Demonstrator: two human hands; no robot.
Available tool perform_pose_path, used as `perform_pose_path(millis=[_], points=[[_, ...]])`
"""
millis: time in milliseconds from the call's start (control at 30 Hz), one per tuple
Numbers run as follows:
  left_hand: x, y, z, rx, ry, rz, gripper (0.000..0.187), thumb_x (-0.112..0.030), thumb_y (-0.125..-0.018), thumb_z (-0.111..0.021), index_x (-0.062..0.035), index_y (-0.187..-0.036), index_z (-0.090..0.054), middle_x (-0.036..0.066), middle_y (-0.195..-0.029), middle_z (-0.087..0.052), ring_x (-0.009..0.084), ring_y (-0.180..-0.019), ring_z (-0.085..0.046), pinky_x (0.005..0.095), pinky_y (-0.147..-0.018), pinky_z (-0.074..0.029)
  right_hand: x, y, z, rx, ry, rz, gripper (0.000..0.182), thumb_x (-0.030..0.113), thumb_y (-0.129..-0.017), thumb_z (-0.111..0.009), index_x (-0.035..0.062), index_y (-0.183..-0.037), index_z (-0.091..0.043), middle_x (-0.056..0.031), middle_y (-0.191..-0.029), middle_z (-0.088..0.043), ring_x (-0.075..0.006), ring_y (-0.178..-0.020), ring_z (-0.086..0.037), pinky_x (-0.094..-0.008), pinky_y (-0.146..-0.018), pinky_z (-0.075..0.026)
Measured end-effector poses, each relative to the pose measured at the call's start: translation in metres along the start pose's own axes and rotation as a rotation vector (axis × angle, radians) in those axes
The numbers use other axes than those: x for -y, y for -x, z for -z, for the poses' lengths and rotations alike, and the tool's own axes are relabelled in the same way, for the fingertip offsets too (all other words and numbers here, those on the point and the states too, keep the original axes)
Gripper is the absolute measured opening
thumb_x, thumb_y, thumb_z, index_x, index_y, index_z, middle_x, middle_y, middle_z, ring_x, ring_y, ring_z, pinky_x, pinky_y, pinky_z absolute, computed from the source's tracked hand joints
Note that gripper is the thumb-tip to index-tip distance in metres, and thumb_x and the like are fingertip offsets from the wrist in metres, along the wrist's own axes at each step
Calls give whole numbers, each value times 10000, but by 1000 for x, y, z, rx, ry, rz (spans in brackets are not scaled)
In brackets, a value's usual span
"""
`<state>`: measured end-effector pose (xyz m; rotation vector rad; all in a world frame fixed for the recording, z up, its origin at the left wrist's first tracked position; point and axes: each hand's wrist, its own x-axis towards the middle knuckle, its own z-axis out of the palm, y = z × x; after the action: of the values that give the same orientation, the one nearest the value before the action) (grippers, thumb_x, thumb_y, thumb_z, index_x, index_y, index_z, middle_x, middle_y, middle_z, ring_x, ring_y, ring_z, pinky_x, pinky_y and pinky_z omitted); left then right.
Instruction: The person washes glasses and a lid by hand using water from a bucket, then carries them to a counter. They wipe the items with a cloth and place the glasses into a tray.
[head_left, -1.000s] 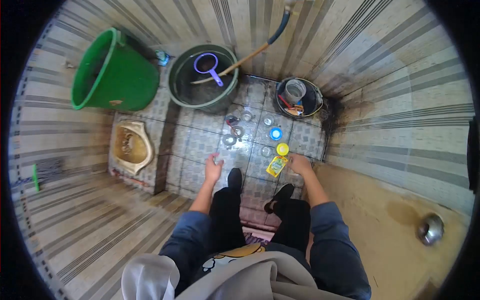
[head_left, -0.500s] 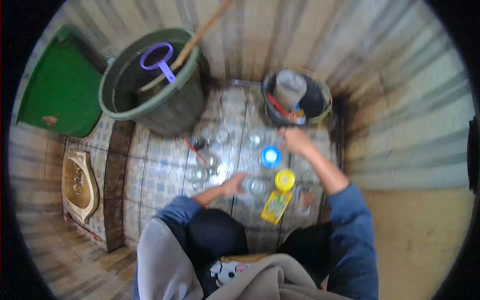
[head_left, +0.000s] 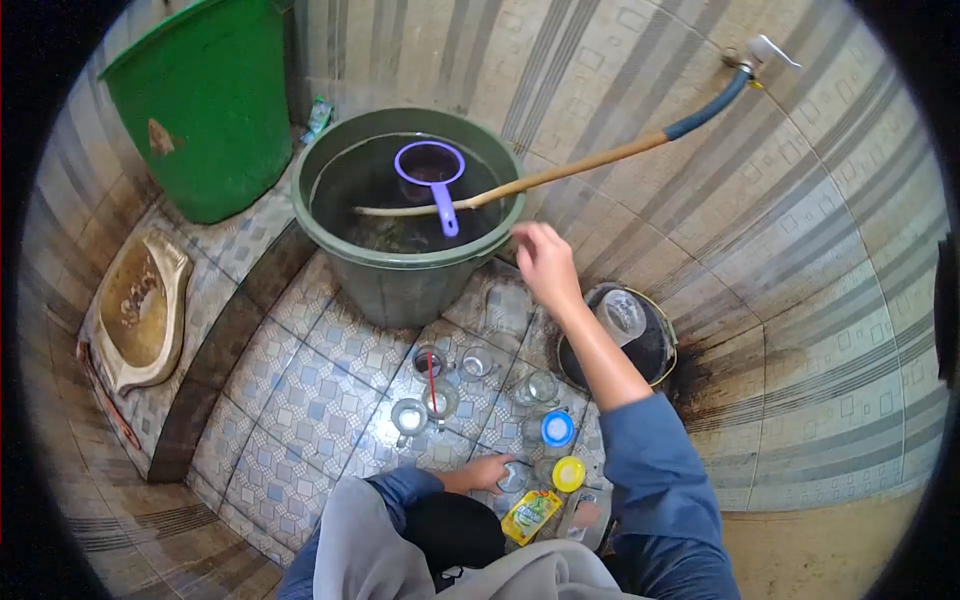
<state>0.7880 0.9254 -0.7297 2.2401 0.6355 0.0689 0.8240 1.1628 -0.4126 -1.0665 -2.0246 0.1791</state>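
My right hand is raised beside the rim of the green water barrel, its fingers curled; whether anything is in them is hidden. Low down, my left hand touches a clear glass on the tiled floor, its fingers around the near side. Next to that glass stand a jar with a yellow lid and one with a blue lid. A yellow packet lies in front of them. A purple dipper sits in the barrel.
Several glasses stand left of the lidded jars, a red stick among them. A black bucket is behind my right forearm. A hose runs from the wall tap into the barrel. A green tub and squat toilet are left.
My right hand has moved from near the black bucket to the barrel's rim. My left hand remains at the glass. The view has shifted up and to the right.
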Motion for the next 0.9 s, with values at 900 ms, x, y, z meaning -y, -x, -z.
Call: perform_pose_path(millis=[900], points=[[-7, 20, 158, -623, 1126, -4, 761, -133, -535, -781, -36, -1178, -386, 83, -1130, -464, 150, -1038, -439, 272, -873, -360, 8, -93, -80, 227, -28, -351, 222, 136, -746, -561, -54, -856, -522, -194, -732, -563, -261, -579, -582, -343, -521, -472]])
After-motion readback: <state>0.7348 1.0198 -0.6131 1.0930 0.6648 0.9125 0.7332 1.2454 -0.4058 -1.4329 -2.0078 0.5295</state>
